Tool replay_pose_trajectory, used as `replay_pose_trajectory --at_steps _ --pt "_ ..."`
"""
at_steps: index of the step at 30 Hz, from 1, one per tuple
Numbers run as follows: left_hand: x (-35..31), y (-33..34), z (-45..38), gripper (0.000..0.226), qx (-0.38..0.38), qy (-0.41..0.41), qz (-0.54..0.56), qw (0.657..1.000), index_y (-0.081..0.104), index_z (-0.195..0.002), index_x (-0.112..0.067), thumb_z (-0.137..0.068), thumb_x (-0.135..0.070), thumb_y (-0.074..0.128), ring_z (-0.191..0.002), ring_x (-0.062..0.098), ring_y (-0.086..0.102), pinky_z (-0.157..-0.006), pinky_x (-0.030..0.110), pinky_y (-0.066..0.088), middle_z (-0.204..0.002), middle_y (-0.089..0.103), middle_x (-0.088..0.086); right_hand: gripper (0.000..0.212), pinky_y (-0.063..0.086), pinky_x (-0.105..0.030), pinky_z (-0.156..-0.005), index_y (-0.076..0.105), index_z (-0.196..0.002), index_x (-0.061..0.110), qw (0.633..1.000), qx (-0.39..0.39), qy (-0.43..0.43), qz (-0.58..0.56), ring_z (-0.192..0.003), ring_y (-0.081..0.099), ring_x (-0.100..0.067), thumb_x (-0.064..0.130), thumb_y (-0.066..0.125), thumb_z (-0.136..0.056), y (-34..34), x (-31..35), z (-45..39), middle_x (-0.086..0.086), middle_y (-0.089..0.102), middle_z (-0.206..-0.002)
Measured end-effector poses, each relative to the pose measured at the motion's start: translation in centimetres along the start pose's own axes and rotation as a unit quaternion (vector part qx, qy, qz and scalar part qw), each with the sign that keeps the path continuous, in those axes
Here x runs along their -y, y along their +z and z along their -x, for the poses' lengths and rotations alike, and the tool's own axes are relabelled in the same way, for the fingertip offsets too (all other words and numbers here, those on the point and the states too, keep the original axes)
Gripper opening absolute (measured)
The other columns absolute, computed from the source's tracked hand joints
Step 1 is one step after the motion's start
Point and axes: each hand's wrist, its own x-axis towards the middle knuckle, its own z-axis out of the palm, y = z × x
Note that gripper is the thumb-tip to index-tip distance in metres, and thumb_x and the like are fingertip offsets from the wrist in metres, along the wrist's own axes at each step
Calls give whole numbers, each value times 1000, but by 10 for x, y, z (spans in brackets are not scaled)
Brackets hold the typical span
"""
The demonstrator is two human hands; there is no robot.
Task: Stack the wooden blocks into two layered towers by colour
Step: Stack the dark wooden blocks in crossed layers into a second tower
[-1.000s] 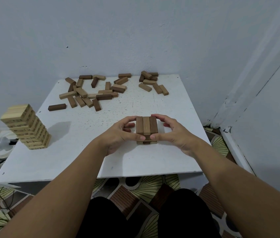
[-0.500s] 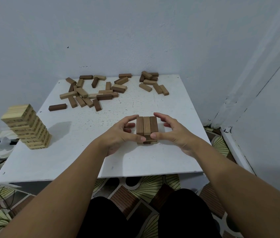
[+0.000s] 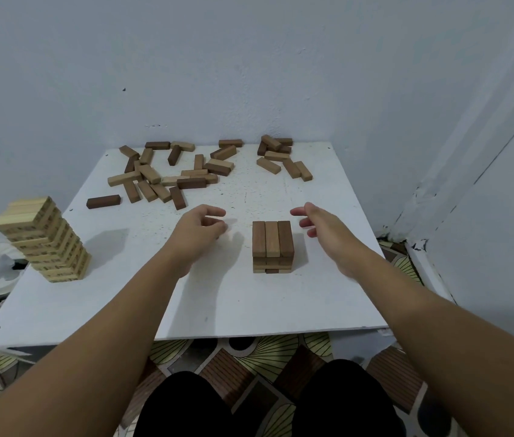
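The short brown tower (image 3: 273,246) stands near the front middle of the white worktop (image 3: 249,304). The left hand (image 3: 197,231) hovers beside it with fingers loosely curled, the right hand (image 3: 321,225) relaxed on its other side; both are empty. Loose brown blocks (image 3: 186,171) lie beyond it by the pale wall. They look light, stiff and smooth, best pinched across the long sides. The pale tower (image 3: 44,241) stands far left.

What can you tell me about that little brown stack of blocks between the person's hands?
The small brown tower is built of wooden blocks in medium and darker browns. Its top layer is three blocks side by side, running away from the camera; the layers beneath lie crosswise, showing long sides and ends. It stands upright and squared on the white table, near the front. Neither the left hand nor the right hand touches it.
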Motion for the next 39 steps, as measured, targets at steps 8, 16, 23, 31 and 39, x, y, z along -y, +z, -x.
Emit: replay_pose_trajectory --at_steps 8,16,23,31,39 --pt "-7 11 -49 35 -46 95 -224 969 60 -138 -24 -104 -31 60 -96 15 62 -81 26 44 -114 69 3 35 42 -33 -102 59 -141 37 990 17 -37 138 -127 56 -16 39 47 -108 -15 14 -67 5 60 -137" --pt "-31 45 -116 51 26 185 -338 923 39 -157 -34 -107 -34 51 -97 18 60 -84 34 51 -107 62 0 85 51 -42 -100 -2 -163 44 952 -1 8 304 -119 59 -34 39 58 -103 -17 20 -104 -10 58 -137" --pt "-40 73 -147 60 47 174 -420 890 16 -163 -41 -107 -38 37 -81 19 55 -63 34 39 -84 49 -2 93 47 -38 -95 -13 -160 47 941 29 43 335 -117 56 -33 53 56 -99 -25 31 -123 -11 52 -146" --pt "-40 84 -158 58 5 150 -440 886 28 -159 -45 -102 -40 32 -69 15 52 -56 32 33 -74 55 -2 79 54 -39 -79 -6 -157 59 920 3 -9 393 -84 60 -25 53 45 -97 -20 23 -136 -1 63 -95" --pt "-24 85 -155 49 -50 219 -389 894 38 -149 -42 -100 -39 39 -81 18 56 -63 34 42 -86 51 -6 87 54 -44 -96 -8 -154 63 935 10 -38 353 -117 62 -29 55 56 -96 -29 14 -145 2 45 -158"
